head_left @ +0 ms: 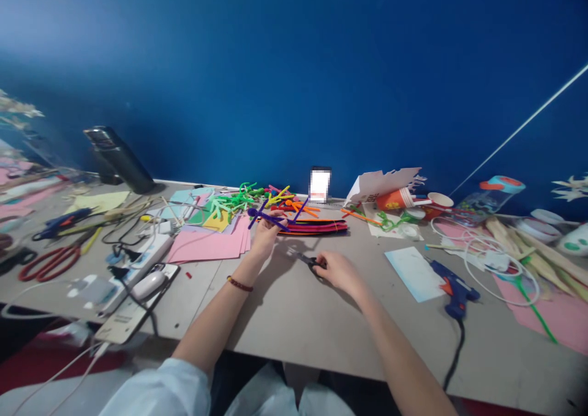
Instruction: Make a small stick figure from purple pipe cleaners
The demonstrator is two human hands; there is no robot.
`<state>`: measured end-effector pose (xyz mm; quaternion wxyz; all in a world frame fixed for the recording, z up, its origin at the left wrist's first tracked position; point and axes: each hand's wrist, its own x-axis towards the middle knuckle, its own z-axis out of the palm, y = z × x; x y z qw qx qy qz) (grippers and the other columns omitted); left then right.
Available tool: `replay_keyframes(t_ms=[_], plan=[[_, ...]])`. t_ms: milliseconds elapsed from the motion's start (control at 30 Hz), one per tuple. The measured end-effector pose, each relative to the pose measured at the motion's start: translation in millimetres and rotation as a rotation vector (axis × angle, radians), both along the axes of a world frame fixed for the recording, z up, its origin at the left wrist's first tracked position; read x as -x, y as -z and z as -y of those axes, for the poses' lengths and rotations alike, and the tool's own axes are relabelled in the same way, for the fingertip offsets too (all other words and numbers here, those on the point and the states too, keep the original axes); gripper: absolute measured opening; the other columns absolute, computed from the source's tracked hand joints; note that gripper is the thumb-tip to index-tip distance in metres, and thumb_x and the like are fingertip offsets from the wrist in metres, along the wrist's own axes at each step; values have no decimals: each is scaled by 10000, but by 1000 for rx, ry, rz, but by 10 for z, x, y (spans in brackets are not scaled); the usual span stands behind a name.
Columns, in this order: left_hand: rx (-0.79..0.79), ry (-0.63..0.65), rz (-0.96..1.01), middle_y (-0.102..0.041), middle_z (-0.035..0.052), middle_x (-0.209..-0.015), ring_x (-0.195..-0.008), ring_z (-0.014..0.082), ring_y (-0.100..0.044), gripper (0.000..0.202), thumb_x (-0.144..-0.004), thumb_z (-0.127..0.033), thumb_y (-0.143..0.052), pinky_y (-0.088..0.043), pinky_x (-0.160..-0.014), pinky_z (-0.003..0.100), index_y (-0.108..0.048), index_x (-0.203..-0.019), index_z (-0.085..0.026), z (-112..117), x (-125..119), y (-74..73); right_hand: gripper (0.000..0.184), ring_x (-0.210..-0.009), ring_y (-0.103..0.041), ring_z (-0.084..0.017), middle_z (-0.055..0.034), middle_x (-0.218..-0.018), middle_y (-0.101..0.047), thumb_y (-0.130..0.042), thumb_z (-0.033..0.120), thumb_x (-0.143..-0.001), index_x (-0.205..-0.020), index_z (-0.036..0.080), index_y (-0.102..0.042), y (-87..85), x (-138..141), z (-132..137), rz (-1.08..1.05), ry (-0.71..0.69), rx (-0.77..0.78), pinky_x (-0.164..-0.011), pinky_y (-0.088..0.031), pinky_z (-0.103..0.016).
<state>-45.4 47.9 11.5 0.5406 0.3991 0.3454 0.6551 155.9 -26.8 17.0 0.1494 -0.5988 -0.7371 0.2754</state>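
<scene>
My two hands were apart. The left hand (267, 237) was pinched shut on one purple pipe-cleaner figure (271, 218), and the right hand (339, 273) was closed around one pair of black scissors (309, 263). Just behind the figure lay one flat bundle of pipe cleaners (313, 227), with one pink paper stack (206, 246) left of that bundle and one blue glue gun (454, 293) right of it.

A deep blue wall (294, 79) rising behind a long grey worktable (321, 342), a thin white diagonal line (514, 128) at right.
</scene>
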Motion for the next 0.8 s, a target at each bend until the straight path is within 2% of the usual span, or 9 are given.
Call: replay_keyframes(t_ms=[167,300,400,567,800], plan=[[18,-72,78,-623,-18,-810,-764,84,-572,309,-591,-219,-757,-429,-744,209,-632,-872,-186,-50,36,23,215,-519,-532,-96,18,-632,-592,-635,345,-694,-790,177,-541,15,-89,-53,-467,16,284,-477,-364,-195],[9,-58,93,-622,-19,-792,-753,85,-578,319,-583,-198,-755,-434,-744,211,-630,-876,-184,-47,53,-14,325,-553,-512,-84,36,-628,-526,-694,438,-635,-763,179,-542,-10,-99,-81,-669,1,353,-514,-446,-205],[7,-1,36,-615,-22,-746,-687,86,-576,339,-575,-189,-756,-452,-668,202,-623,-887,-178,-5,47,-57,369,-531,-478,-68,51,-629,-475,-692,491,-626,-762,188,-532,-28,-87,-91,-684,21,340,-476,-444,-191],[44,94,-74,-618,-14,-735,-534,81,-541,403,-566,-236,-764,-423,-445,184,-581,-920,-177,61,21,-75,386,-458,-428,-45,70,-597,-437,-669,519,-641,-763,190,-512,-63,-89,-99,-651,47,373,-394,-344,-158],[24,152,-33,-632,-10,-723,-636,115,-599,437,-535,-199,-787,-459,-528,200,-520,-881,-175,78,-26,-42,397,-415,-393,-38,78,-577,-454,-682,521,-625,-764,191,-510,-27,-110,-116,-673,32,393,-391,-313,-172]])
